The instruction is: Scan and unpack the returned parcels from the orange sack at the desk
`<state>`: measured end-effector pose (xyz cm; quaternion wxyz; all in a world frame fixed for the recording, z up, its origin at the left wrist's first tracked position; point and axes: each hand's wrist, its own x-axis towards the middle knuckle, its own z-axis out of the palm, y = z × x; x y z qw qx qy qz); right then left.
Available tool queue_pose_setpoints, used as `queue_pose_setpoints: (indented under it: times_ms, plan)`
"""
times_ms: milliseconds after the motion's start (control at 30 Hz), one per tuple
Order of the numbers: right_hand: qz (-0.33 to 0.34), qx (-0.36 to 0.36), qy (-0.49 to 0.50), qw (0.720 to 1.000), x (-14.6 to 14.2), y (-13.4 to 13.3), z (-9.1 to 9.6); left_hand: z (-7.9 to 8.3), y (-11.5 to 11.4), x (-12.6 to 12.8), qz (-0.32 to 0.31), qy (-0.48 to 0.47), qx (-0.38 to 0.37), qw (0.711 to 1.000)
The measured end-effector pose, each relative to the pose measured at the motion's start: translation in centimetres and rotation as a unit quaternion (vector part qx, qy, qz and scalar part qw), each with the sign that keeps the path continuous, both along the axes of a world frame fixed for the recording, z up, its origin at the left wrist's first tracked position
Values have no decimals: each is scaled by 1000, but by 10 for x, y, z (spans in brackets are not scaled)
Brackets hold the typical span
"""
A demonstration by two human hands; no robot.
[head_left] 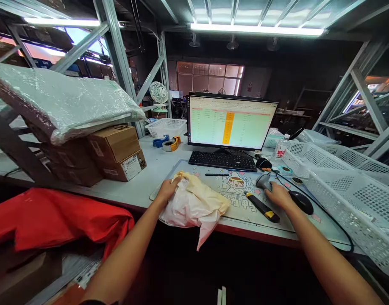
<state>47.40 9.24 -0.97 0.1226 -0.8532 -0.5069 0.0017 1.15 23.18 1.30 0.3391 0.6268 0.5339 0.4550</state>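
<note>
My left hand point(167, 190) grips the crumpled top of a pale yellow and white plastic mailer bag point(194, 209), which hangs partly over the front edge of the desk. My right hand point(279, 195) closes around the grey handle of a handheld barcode scanner point(263, 181), which rests on a printed cartoon desk mat point(235, 199). Just left of that hand lies a yellow and black utility knife point(262, 206). A black computer mouse point(301, 202) sits just to its right.
A monitor point(232, 121) and black keyboard point(222, 160) stand beyond the mat. White mesh baskets point(350, 199) line the right side. Cardboard boxes point(116, 152) and tape dispensers point(170, 144) stand at the left, with red plastic material point(54, 220) below the desk edge.
</note>
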Motion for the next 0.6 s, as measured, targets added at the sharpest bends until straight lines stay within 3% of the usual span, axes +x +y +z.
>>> queue_pose_setpoints:
  times_ms: [67,167,300,467,600]
  plan:
    - [-10,-16,6,1000,4,5,0,-11,4,0,3,3,-6,1000]
    - [-38,1,-7,999,6,19,17,-22,9,2,1,27,-3,1000]
    - [10,58,-31,998,-9,68,41,-29,14,3,7,80,23,996]
    - [81,13,10,997,-44,137,37,-28,12,2,18,107,44,993]
    - [84,11,28,996,-65,157,32,-26,9,4,25,108,41,993]
